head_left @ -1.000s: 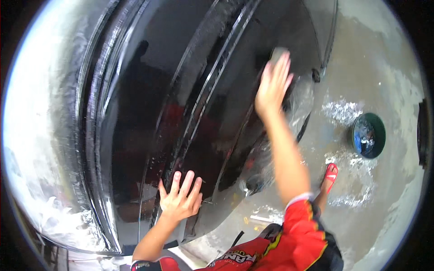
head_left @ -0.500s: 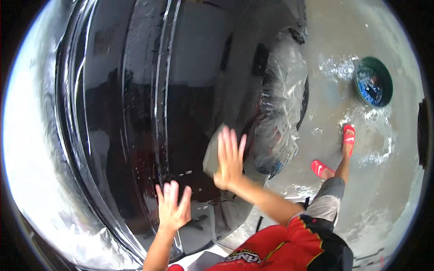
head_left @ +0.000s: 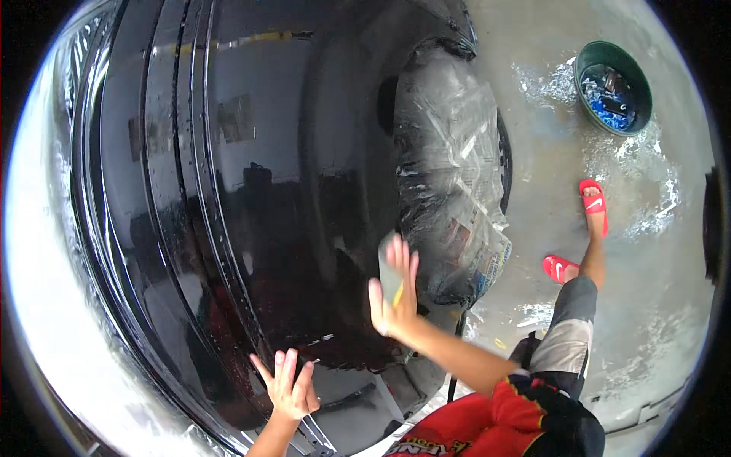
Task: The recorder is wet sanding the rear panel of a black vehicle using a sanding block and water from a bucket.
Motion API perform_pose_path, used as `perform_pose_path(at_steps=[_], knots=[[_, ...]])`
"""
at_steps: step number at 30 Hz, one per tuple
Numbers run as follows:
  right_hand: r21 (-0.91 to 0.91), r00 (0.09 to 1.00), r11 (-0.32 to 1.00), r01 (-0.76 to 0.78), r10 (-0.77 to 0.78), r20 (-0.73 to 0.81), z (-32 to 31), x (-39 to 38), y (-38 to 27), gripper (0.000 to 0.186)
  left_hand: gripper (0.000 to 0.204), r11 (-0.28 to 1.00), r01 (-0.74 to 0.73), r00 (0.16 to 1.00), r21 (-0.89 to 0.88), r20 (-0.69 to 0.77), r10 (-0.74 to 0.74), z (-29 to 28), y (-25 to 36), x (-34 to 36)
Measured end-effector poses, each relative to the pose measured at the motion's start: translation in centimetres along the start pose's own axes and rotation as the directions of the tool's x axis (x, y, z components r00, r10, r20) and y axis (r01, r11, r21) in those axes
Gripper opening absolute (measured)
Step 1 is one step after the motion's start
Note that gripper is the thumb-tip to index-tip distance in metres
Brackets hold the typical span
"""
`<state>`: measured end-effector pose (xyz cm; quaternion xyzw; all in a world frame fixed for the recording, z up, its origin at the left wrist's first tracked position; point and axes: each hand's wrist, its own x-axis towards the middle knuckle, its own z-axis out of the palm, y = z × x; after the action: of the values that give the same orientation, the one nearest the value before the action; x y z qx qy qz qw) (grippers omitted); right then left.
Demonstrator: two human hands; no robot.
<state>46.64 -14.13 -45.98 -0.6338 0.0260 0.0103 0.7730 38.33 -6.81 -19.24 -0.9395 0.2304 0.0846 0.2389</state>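
A glossy black car body (head_left: pixel 259 206) with wet streaks fills the middle and left. My right hand (head_left: pixel 399 308) lies over the panel near the wheel, its fingers stretched along a thin flat grey-green sheet (head_left: pixel 385 266) that it holds beneath them. Part of the sheet is hidden by the fingers, and its exact kind is unclear. At the lower left, my left hand (head_left: pixel 291 390) rests its fingertips on the car near a long trim line, fingers spread and holding nothing.
Crinkled clear plastic (head_left: pixel 449 129) and printed paper (head_left: pixel 487 266) cover the wheel. On the wet grey floor (head_left: pixel 533 145) at the upper right stands a dark green tub (head_left: pixel 647 107) of water with things in it. My red slides (head_left: pixel 594 202) are on the floor below it.
Along the panel, my right hand has moved down and slightly right with the sheet. My left hand has shifted lower, still spread. The view has moved too, and the tub appears higher.
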Motion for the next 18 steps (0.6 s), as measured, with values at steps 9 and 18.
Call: perform_pose_path(at_steps=[9,18], knots=[[-0.233,0.955,0.951,0.201,-0.244,-0.17,-4.7,26.2,0.4,0.066,0.028,0.998,0.04,0.999,-0.052,-0.002,-0.04,0.2,-0.3,-0.7],[-0.304,0.96,0.953,0.007,-0.092,-0.266,-7.6,36.2,4.9,0.063,0.037,0.996,0.013,0.988,-0.092,0.154,0.001,-0.7,0.0,0.2]])
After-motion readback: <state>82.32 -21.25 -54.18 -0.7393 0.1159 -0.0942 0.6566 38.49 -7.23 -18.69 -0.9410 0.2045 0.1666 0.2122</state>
